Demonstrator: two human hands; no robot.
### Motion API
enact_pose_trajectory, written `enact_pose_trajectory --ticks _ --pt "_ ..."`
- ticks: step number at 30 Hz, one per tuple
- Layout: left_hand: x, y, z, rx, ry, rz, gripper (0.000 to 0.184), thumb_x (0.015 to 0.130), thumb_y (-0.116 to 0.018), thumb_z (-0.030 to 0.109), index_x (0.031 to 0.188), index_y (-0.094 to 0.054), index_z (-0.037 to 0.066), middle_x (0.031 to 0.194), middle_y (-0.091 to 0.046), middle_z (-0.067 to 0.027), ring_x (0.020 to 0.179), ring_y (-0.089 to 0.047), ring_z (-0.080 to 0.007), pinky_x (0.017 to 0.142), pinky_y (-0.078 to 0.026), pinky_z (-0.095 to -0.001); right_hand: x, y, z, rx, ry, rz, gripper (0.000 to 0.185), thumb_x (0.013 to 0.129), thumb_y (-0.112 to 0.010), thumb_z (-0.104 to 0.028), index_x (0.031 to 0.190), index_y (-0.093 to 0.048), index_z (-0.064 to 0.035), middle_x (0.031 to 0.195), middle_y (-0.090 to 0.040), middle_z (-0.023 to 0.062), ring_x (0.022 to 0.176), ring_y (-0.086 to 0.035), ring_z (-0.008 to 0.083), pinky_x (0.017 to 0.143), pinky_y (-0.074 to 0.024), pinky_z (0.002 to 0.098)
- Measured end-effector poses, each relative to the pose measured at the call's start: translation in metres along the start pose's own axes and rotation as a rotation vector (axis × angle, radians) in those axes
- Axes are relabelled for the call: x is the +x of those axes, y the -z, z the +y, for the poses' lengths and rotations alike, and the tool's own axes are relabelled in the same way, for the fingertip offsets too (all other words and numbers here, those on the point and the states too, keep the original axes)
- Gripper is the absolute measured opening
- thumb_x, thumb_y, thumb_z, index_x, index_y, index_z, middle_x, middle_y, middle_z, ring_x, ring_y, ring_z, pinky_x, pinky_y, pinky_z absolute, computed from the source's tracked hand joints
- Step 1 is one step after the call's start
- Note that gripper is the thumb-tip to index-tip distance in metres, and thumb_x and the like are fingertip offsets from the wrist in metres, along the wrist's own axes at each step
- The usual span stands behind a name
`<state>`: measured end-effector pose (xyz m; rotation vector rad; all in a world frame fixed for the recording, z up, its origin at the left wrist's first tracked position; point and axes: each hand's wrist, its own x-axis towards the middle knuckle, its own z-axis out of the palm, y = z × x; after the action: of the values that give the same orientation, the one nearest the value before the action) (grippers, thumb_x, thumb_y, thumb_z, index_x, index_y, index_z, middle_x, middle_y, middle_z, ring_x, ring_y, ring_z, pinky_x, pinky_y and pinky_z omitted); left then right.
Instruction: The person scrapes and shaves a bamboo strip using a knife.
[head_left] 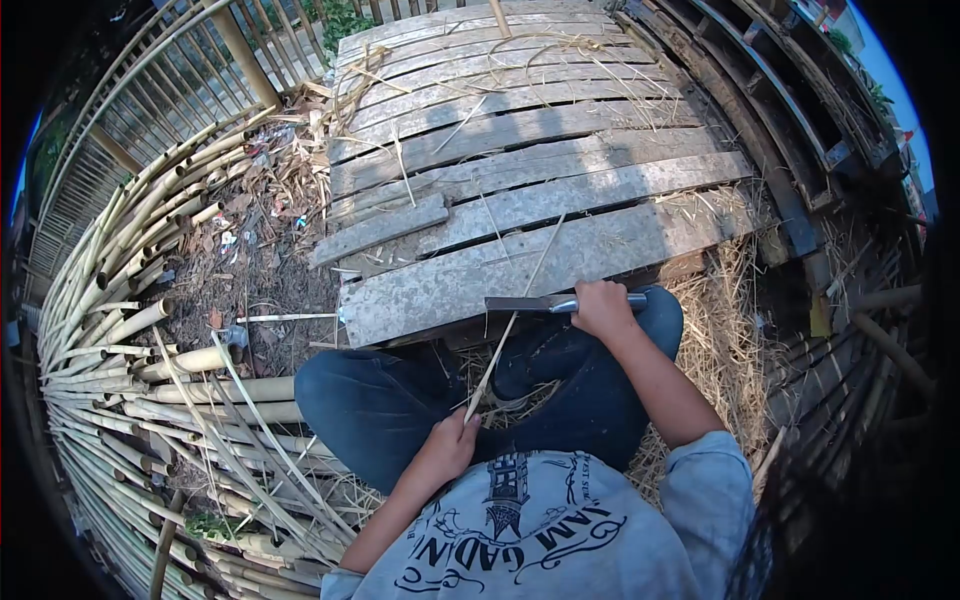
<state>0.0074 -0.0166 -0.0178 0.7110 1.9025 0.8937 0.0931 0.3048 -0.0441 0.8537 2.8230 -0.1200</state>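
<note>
My right hand (602,308) is closed around the handle of a knife (528,304) with a broad, square-ended blade pointing left. In my left hand (450,443) is the near end of a thin bamboo strip (495,358), gripped between closed fingers in front of my lap. The strip slants up and away to the right, tapering above the wooden slats. The blade lies across the strip near its middle; whether the edge is cutting into it I cannot tell.
Ahead stands a low slatted wooden platform (590,235) with loose bamboo slivers and a short board (380,231) on it. Bamboo poles (150,325) pile up on the left beside a bamboo fence (190,75). Straw-like shavings (715,345) cover the ground at right, near dark timber beams (745,130).
</note>
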Motion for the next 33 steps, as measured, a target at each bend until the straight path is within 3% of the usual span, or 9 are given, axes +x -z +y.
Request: enact_pose_trajectory --ticks 6,11,13,18,23,25,29,31,33 --pt "0.0 0.006 0.013 0.006 0.062 -0.058 0.029 0.102 -0.045 0.021 0.108 -0.054 -0.006 0.088 -0.063 -0.0326 0.092 -0.06 -0.0508 0.077 -0.047 -0.0476 -0.026 0.008 -0.021 0.07 0.115 0.054 0.021 0.069 -0.074 -0.018 0.082 -0.065 -0.0048 0.075 -0.07 0.0159 0.071 -0.07 0.0331 0.064 -0.0566 0.0431" --pt "-0.001 0.002 0.003 0.055 0.077 -0.074 0.03 0.101 -0.045 0.021 0.108 -0.056 -0.006 0.089 -0.063 -0.0326 0.094 -0.06 -0.0506 0.077 -0.048 -0.0466 -0.02 -0.006 -0.002 0.04 0.144 -0.027 0.029 0.069 -0.075 -0.027 0.082 -0.064 -0.0039 0.073 -0.069 0.0166 0.069 -0.07 0.0331 0.063 -0.0557 0.046" --pt "0.004 -0.003 -0.008 0.0 0.037 -0.021 0.027 0.102 -0.046 0.021 0.1 -0.056 -0.004 0.072 -0.059 -0.0169 0.068 -0.052 -0.0196 0.067 -0.045 -0.0395 -0.005 -0.002 0.013 0.028 0.069 0.002 0.027 0.069 -0.075 -0.027 0.082 -0.067 -0.0041 0.074 -0.069 0.0157 0.071 -0.07 0.0331 0.064 -0.0562 0.045" --pt "0.004 -0.006 -0.005 0.001 0.029 0.018 0.028 0.102 -0.048 0.021 0.107 -0.058 -0.005 0.076 -0.062 -0.0176 0.07 -0.055 -0.0203 0.069 -0.046 -0.0392 -0.029 0.005 -0.019 0.127 0.246 -0.059 0.026 0.069 -0.073 -0.022 0.081 -0.063 -0.0012 0.074 -0.069 0.0194 0.068 -0.07 0.0356 0.066 -0.057 0.0462" --pt "-0.002 0.0 0.004 -0.014 0.042 -0.034 0.029 0.102 -0.047 0.022 0.112 -0.057 -0.004 0.079 -0.062 -0.0217 0.073 -0.06 -0.0258 0.071 -0.047 -0.0398 0.009 0.013 0.035 0.048 -0.123 0.105 0.011 0.074 -0.065 -0.012 0.078 -0.07 -0.003 0.077 -0.07 0.0175 0.071 -0.071 0.0336 0.064 -0.057 0.0433" --pt "-0.001 0.001 0.009 0.029 0.086 -0.047 0.029 0.101 -0.046 0.02 0.114 -0.056 -0.005 0.087 -0.063 -0.0322 0.089 -0.062 -0.0495 0.075 -0.049 -0.0472 0.005 0.022 0.028 0.025 0.044 0.073 0.015 0.072 -0.069 -0.016 0.08 -0.069 -0.0028 0.076 -0.07 0.0173 0.071 -0.071 0.034 0.066 -0.0568 0.045" --pt "0.003 0.002 0.007 0.016 0.064 -0.045 0.03 0.102 -0.045 0.021 0.113 -0.056 -0.005 0.084 -0.062 -0.0312 0.086 -0.063 -0.0476 0.073 -0.048 -0.0468 -0.025 0.016 -0.02 0.066 0.301 -0.181 0.023 0.068 -0.073 -0.022 0.079 -0.068 -0.0029 0.074 -0.069 0.0191 0.072 -0.07 0.036 0.068 -0.0571 0.0453" --pt "-0.001 0.001 0.007 -0.02 0.062 -0.02 0.028 0.103 -0.046 0.022 0.101 -0.054 -0.004 0.072 -0.058 -0.0204 0.066 -0.056 -0.0305 0.067 -0.046 -0.0411 -0.008 0.003 0.0 0.084 0.16 -0.099 0.021 0.069 -0.072 -0.022 0.079 -0.069 -0.0046 0.075 -0.07 0.019 0.072 -0.071 0.0355 0.067 -0.0569 0.0457" --pt "0.0 0.004 0.004 -0.03 0.094 -0.049 0.027 0.103 -0.046 0.022 0.099 -0.054 -0.003 0.07 -0.056 -0.0172 0.064 -0.054 -0.0271 0.065 -0.045 -0.0403 0.001 0.001 0.008 0.093 0.079 -0.051 0.02 0.069 -0.072 -0.022 0.079 -0.069 -0.0052 0.075 -0.07 0.0191 0.072 -0.071 0.0352 0.067 -0.0569 0.0459"
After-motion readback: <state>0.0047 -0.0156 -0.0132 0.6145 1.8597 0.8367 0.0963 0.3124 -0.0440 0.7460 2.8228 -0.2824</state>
